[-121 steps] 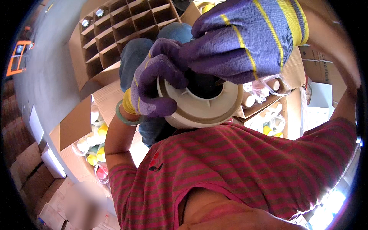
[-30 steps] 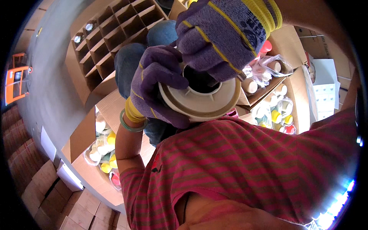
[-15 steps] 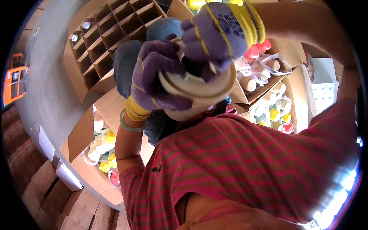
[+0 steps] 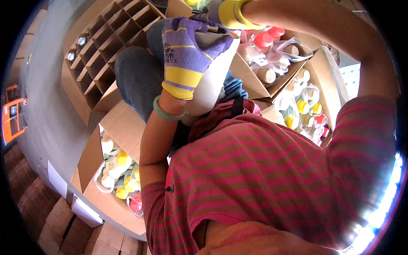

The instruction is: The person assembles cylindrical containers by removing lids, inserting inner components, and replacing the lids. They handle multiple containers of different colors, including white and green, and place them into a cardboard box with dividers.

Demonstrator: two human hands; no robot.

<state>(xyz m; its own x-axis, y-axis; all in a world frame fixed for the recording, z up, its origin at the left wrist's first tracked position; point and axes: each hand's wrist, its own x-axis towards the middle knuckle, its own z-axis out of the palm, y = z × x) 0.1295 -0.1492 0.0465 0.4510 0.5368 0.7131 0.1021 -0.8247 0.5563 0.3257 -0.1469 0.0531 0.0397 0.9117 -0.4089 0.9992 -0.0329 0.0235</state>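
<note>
A whitish plastic tub [image 4: 212, 80] rests in my lap, tilted away from me with its mouth toward the far side. My left hand [image 4: 182, 51], in a purple and yellow knit glove, is closed on its upper rim, thumb along the edge. Just beyond it, at the tub's far end, my right hand [image 4: 216, 15] wears a matching glove. Its fingers look curled and are partly behind the left hand; what they hold, if anything, is hidden. The tub's inside is out of sight.
A divided carton [image 4: 108, 44] at far left holds two silver-capped bottles in its cells. Right of my knees stand cartons with red-capped bottles [image 4: 263, 40] and yellow-capped bottles [image 4: 302, 106]. Another bottle carton [image 4: 112, 189] is at my left. An orange cart [image 4: 14, 119] stands at the left edge.
The tub has tipped away, so its round rim and opening no longer face me. My right hand has moved up and away; my left hand has shifted higher on the rim.
</note>
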